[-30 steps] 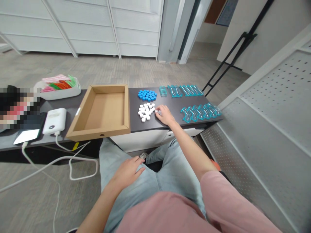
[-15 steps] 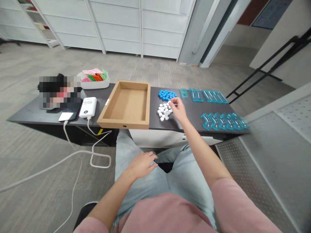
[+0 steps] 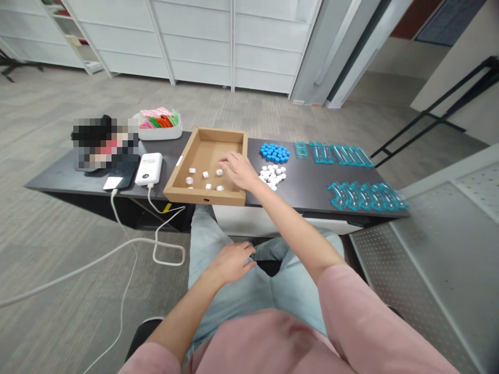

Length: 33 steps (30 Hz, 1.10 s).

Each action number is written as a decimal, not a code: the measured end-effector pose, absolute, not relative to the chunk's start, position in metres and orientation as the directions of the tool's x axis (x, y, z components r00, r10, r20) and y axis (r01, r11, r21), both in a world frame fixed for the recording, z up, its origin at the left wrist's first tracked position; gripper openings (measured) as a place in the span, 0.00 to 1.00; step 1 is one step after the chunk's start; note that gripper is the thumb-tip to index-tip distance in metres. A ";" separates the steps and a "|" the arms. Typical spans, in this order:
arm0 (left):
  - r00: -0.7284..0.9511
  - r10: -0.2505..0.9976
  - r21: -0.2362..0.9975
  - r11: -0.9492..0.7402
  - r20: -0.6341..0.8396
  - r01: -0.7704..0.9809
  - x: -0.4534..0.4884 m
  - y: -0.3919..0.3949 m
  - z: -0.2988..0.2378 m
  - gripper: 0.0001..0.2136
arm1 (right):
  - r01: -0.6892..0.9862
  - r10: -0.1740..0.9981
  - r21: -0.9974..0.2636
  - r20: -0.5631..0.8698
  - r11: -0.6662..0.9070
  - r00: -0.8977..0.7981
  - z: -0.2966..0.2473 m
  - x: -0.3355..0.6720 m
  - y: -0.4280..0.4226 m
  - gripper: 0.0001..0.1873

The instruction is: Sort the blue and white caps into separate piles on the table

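Note:
My right hand (image 3: 239, 170) hovers over the right side of the open cardboard box (image 3: 183, 195), palm down, fingers loosely spread. Several small white blocks (image 3: 205, 175) lie scattered on the box floor, one of them right beside my fingertips. No object shows in that hand. To the right of the box is a pile of white blocks (image 3: 277, 178), partly behind my wrist. A cluster of blue blocks (image 3: 275, 152) sits just beyond it. My left hand (image 3: 233, 262) rests on my left thigh, fingers stretched out, holding nothing.
Clear teal-edged straight pieces (image 3: 345, 155) and curved pieces (image 3: 366, 196) line the table's right side. On the left are a white power bank (image 3: 149, 169) with a cable (image 3: 167, 264), a dark device (image 3: 123, 176), and a white tub (image 3: 161, 133) of colourful strips.
My right hand has moved left from the white pile to above the box. Several white blocks now lie in the box, which held none before. My left hand stays on my thigh.

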<state>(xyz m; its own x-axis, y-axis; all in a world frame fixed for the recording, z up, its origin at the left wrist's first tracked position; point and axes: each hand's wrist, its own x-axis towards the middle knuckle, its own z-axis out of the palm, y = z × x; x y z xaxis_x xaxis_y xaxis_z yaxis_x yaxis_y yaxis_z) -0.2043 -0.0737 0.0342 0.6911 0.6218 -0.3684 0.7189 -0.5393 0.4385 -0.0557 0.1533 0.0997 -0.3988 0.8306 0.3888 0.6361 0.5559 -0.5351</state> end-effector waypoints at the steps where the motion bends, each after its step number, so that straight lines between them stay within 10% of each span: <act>1: 0.693 0.620 0.445 -0.537 -0.368 0.717 -0.204 -0.074 0.035 0.16 | 0.657 0.838 -0.526 0.408 0.541 -0.363 0.098 -0.039 0.150 0.18; 6: 0.691 0.605 0.454 -0.525 -0.395 0.719 -0.202 -0.074 0.041 0.16 | 0.782 0.905 -0.498 0.380 0.375 -0.192 0.081 0.065 0.130 0.26; 13: 0.690 0.594 0.434 -0.538 -0.414 0.723 -0.200 -0.073 0.047 0.16 | 0.912 0.973 -0.340 0.078 0.229 -0.215 0.053 0.128 0.101 0.63; 33: 0.700 0.582 0.454 -0.535 -0.414 0.713 -0.202 -0.071 0.044 0.16 | 0.882 0.975 -0.454 0.220 0.123 -0.023 0.061 0.109 0.084 0.25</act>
